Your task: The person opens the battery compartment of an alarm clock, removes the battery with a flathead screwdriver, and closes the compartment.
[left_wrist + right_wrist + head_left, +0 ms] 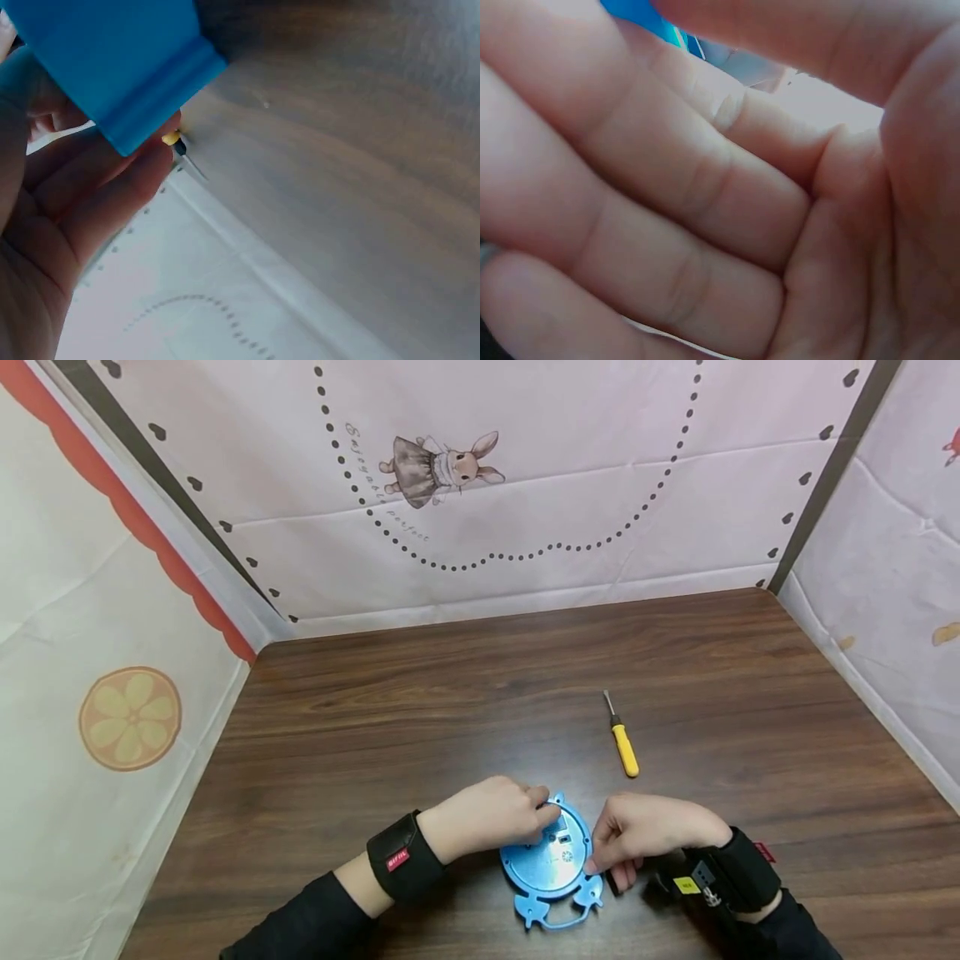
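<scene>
A round blue twin-bell alarm clock point(551, 870) is held with its back facing me, its two bells and handle towards the near edge. My left hand point(491, 817) reaches over it from the left, fingertips at its far upper part. In the left wrist view, a straight-edged blue part point(127, 64) sits between the thumb and fingers point(112, 195). My right hand point(645, 831) pinches the clock's right rim between thumb and forefinger. The right wrist view is mostly palm and curled fingers, a bit of blue clock point(641, 16) showing at the top. A small dark object point(611, 883) shows below the right fingers.
A screwdriver point(622, 739) with a yellow handle lies beyond the right hand, tip pointing away. The brown wood-grain table point(420, 693) is bordered by printed white cloth point(525, 593) at the back and both sides. Black straps wrap both wrists.
</scene>
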Available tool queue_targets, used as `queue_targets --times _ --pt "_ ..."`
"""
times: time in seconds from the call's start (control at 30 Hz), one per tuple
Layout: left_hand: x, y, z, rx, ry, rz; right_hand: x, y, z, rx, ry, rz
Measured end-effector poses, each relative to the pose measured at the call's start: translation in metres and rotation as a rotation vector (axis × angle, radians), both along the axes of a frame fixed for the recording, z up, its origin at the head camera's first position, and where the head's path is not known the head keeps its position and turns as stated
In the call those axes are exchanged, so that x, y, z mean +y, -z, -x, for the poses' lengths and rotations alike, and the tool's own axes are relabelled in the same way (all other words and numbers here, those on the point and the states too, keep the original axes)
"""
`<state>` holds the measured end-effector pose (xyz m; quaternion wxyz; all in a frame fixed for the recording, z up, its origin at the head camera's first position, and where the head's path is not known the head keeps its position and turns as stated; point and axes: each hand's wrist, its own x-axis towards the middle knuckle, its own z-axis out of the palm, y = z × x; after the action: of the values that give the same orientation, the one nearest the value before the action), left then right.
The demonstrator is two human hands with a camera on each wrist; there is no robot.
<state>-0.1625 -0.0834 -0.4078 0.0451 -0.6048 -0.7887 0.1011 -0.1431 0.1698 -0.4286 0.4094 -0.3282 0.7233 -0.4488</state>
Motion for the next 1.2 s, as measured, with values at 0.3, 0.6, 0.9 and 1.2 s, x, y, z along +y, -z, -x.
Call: queue_targets --times 0.3,0.6,0.9,1.2 --pt "-0.024 0.002 -0.001 -0.457 -0.279 -0.225 0.001 -0.003 -0.001 0.042 0.014 -0.023" --pt "-0.032 0.006 -0.01 -0.453 -0.308 -0.283 -0.012 -0.01 0.002 0.47 0.247 0.009" --pt "-0.03 0.008 -0.005 -0.452 -0.27 -0.307 -0.04 0.002 -0.005 0.863 0.28 -0.102" --pt "-0.033 0.013 -0.003 -0.461 -0.249 -0.359 -0.044 0.012 -0.007 1.222 0.216 0.054"
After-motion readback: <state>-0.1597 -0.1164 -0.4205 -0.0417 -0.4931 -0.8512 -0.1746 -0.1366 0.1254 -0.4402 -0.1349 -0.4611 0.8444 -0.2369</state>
